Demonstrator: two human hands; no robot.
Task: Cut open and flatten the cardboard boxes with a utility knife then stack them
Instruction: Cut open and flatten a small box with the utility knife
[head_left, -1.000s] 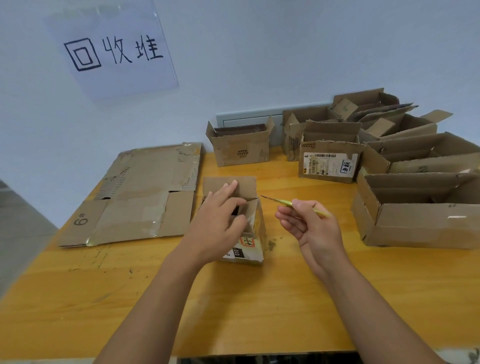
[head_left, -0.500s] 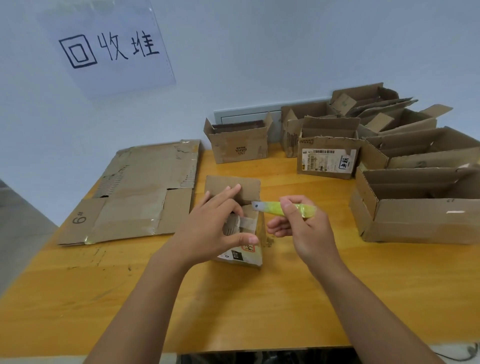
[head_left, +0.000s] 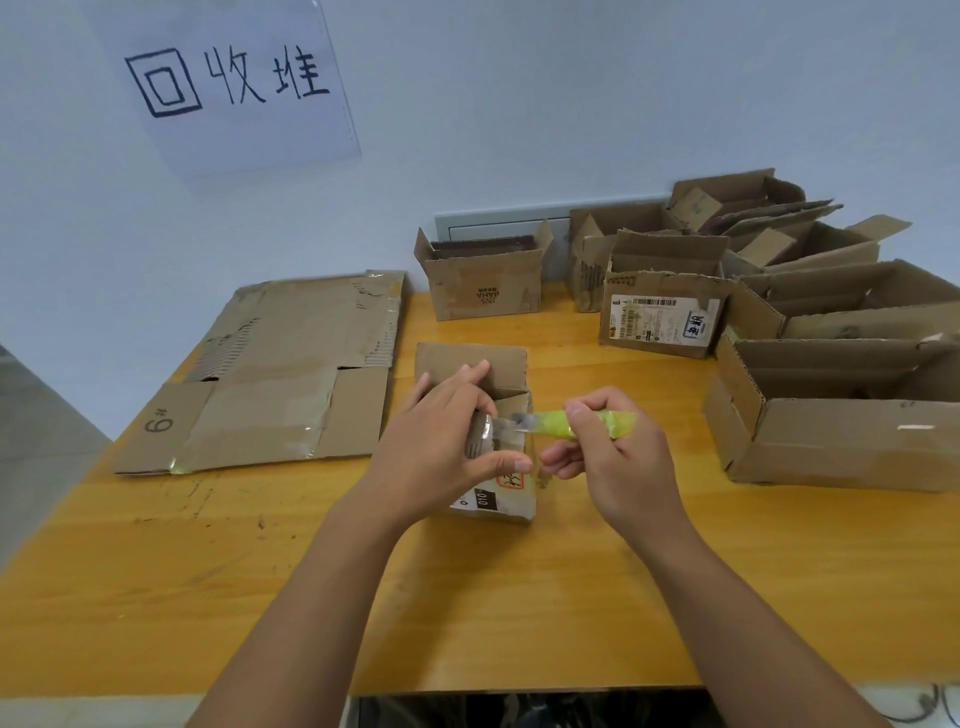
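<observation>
The bench (head_left: 519, 597) carries all the work items. At its far left lies the flattened sheet (head_left: 280, 374), marked "6#", flat on the surface; this is the stack location. At the right and far side stand the uncut boxes (head_left: 841, 415), open-topped, grouped close together.

The small box (head_left: 498, 483) in work stands at the centre of the bench, near me, just right of the flattened sheet. It is upright and open at the top, with its far flap (head_left: 470, 364) raised. It is brown corrugated card, worn, with printed labels on its near face and clear tape showing at the top opening.

My left hand (head_left: 441, 457) grips the small box from the left, with the fingers curled over the top edge and the thumb pressed on the near face. My right hand (head_left: 613, 467) is clamped on the utility knife (head_left: 576, 422), a yellow-green body held between thumb and fingers.

Key relation: the knife's long axis runs left to right, nearly level, with the blade end pointing left at the box's top right edge. The tip appears to be at or touching the taped area there; contact cannot be confirmed. The blade also points towards my left-hand fingers (head_left: 475, 400), which lie just beside it. In my judgement, the cut must run clear of them.
</observation>
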